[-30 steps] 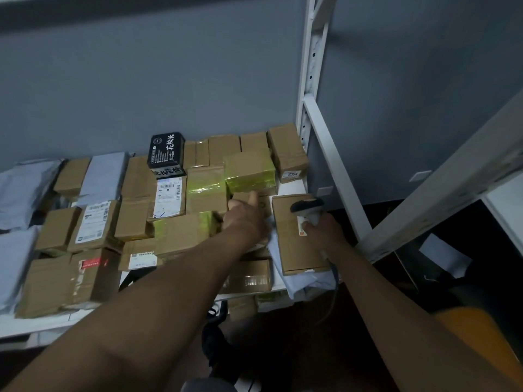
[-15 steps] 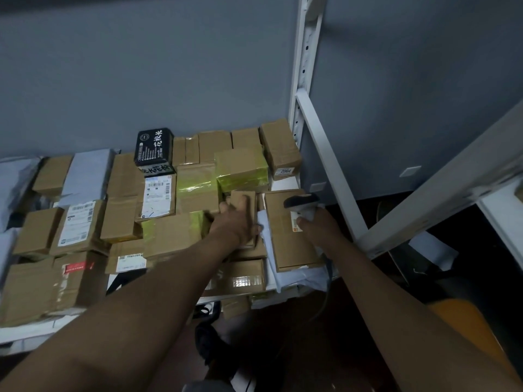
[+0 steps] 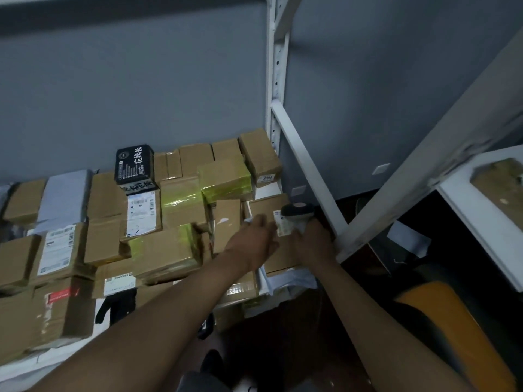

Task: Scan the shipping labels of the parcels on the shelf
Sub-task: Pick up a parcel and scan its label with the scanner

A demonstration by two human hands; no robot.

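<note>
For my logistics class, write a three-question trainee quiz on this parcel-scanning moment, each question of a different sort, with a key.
1. True or false: the right hand holds the scanner.
2. Which parcel has yellow tape? A) black box B) box at the back C) grey mailer
3. Fill in: the scanner's head is over a white ____ on a flat brown box.

Key: 1 true; 2 B; 3 label.
</note>
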